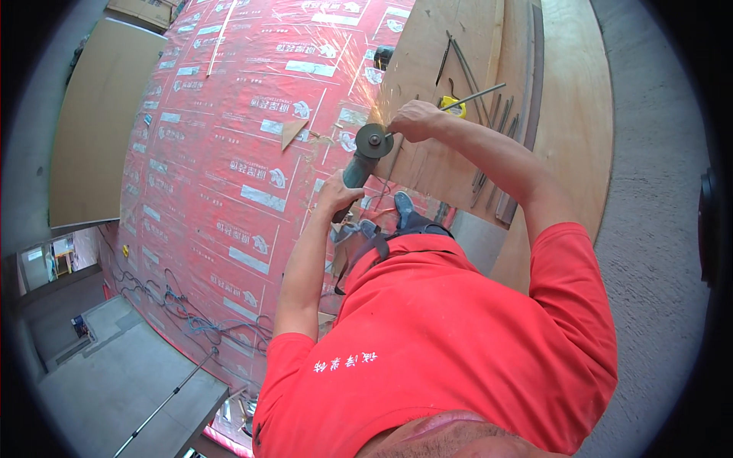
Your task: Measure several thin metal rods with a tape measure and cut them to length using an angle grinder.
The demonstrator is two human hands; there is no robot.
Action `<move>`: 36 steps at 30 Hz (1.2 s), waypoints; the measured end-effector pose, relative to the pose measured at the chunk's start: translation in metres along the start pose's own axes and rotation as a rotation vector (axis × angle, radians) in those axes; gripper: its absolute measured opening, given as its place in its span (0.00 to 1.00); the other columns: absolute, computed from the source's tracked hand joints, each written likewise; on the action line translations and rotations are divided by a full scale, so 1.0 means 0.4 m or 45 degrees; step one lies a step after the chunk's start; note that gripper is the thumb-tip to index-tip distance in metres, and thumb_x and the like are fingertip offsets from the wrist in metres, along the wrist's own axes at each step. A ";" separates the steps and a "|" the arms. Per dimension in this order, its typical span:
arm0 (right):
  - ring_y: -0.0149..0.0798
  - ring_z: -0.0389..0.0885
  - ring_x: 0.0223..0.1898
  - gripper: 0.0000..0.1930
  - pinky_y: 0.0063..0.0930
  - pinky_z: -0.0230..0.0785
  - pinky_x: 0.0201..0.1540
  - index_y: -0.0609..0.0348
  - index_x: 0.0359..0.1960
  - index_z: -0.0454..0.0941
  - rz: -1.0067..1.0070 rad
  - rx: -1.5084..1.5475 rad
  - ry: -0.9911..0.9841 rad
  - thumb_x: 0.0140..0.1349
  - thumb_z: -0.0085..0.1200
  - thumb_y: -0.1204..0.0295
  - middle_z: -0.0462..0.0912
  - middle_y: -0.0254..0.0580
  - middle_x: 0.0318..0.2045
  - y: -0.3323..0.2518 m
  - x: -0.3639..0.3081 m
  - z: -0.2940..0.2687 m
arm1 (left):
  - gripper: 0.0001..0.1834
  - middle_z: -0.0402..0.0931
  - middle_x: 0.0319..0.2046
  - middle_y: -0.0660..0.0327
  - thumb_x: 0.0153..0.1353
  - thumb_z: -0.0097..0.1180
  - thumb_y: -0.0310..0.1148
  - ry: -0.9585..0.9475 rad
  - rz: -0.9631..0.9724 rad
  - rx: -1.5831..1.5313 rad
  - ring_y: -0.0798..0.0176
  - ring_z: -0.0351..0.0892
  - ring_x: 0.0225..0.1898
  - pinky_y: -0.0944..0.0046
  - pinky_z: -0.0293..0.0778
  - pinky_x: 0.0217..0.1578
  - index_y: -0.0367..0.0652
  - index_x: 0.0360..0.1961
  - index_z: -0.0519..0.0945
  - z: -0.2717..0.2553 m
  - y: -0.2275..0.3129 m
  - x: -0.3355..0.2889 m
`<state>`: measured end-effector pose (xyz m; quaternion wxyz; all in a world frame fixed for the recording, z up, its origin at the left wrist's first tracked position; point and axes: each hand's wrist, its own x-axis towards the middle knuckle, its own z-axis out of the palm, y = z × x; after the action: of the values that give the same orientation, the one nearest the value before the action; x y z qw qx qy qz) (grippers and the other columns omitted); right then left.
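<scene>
My left hand (pixel 337 194) is wrapped round the body of an angle grinder (pixel 357 171), whose round disc (pixel 374 140) points away from me. My right hand (pixel 414 120) grips a thin metal rod (pixel 479 95). One end of the rod meets the right side of the disc; the other sticks out past my wrist to the right. Orange sparks (pixel 368 95) spray from the contact toward the far left. Just beyond my right wrist, a yellow tape measure (pixel 456 108) lies on a plywood board (pixel 431 164).
Several thin rods (pixel 500 122) lie on the plywood to the right, beside a long dark strip (pixel 532 107). Red printed sheeting (pixel 221 175) covers the floor at left, with a triangular wood offcut (pixel 292 133) and tangled cables (pixel 202 324). A brown panel (pixel 103 122) leans far left.
</scene>
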<state>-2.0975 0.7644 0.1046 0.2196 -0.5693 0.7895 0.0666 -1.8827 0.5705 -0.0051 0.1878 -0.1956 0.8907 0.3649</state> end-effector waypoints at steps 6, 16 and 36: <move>0.46 0.83 0.38 0.16 0.40 0.73 0.39 0.46 0.42 0.83 0.017 0.073 -0.180 0.51 0.52 0.76 0.84 0.42 0.32 0.046 0.048 0.051 | 0.34 0.81 0.32 0.48 0.35 0.68 0.47 0.004 0.024 0.004 0.51 0.83 0.37 0.55 0.76 0.41 0.36 0.42 0.77 -0.008 0.006 -0.003; 0.32 0.81 0.28 0.16 0.23 0.75 0.33 0.60 0.44 0.80 0.411 1.290 1.556 0.59 0.43 0.85 0.74 0.41 0.36 0.157 -0.196 0.153 | 0.35 0.79 0.36 0.43 0.34 0.66 0.47 0.031 0.042 -0.023 0.44 0.80 0.42 0.52 0.74 0.44 0.35 0.42 0.75 -0.011 0.028 -0.017; 0.49 0.82 0.36 0.09 0.41 0.73 0.34 0.65 0.37 0.78 0.360 -0.293 0.118 0.61 0.46 0.74 0.77 0.50 0.34 0.127 -0.284 0.120 | 0.36 0.79 0.39 0.42 0.35 0.67 0.49 -0.002 -0.010 -0.029 0.43 0.80 0.44 0.51 0.74 0.46 0.36 0.44 0.75 -0.009 0.024 -0.019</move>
<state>-2.1026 0.8976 0.1023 0.1049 -0.4764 0.8581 0.1606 -1.8818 0.5758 0.0065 0.1878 -0.2010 0.8854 0.3746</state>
